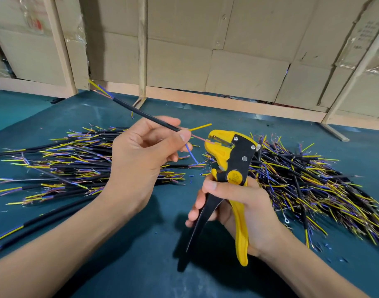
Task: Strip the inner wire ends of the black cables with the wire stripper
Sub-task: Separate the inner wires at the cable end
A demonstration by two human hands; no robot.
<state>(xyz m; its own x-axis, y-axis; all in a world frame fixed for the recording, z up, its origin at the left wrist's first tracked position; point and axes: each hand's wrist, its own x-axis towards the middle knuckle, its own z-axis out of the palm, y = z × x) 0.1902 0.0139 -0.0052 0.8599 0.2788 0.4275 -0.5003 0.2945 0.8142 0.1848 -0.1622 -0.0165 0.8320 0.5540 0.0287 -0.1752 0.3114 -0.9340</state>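
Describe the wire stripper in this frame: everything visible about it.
The wire stripper has a yellow plastic-looking jaw head, a black metal-looking body with silver rivets, a round yellow dial, and one black and one yellow handle, spread apart. The right hand grips both handles, holding it upright above the table. A pink wire from the cable in the left hand reaches its jaws.

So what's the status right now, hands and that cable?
Left hand pinches black cable, pink wire at the tool's jaws. Right hand grips wire stripper, handles spread. Yellow and blue wires splayed aside; nothing blocking.
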